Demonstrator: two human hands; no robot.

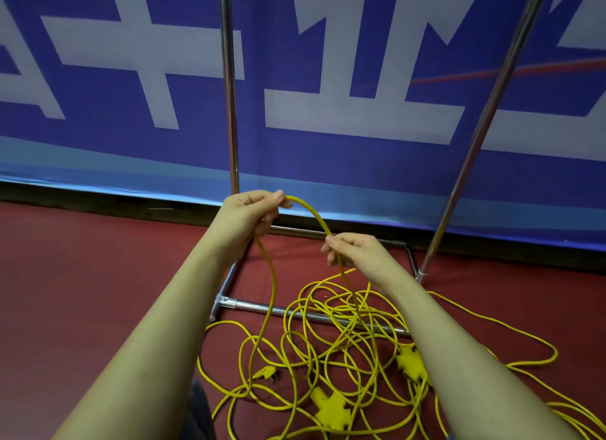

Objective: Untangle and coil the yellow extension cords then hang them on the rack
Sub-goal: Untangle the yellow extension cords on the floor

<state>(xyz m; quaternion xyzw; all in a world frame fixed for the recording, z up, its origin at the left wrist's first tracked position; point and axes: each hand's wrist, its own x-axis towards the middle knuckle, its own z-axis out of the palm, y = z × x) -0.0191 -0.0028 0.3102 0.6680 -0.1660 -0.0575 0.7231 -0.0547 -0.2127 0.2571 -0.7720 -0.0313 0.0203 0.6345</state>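
Observation:
A tangle of yellow extension cords (331, 344) lies on the red floor in front of a metal rack (229, 95). One cord strand arches between my hands. My left hand (252, 213) grips the strand at its top, fingers curled round it. My right hand (354, 251) pinches the same strand lower and to the right. From the left hand a length hangs down to a yellow plug (267, 374). Two yellow socket blocks, one (329, 407) near the bottom and another (410, 362) beside my right forearm, lie in the pile.
The rack's base bar (295, 311) runs under the pile, with a second upright (485, 121) at the right. A blue and white banner (360, 112) hangs behind. More cord loops (524, 344) trail off to the right on the floor.

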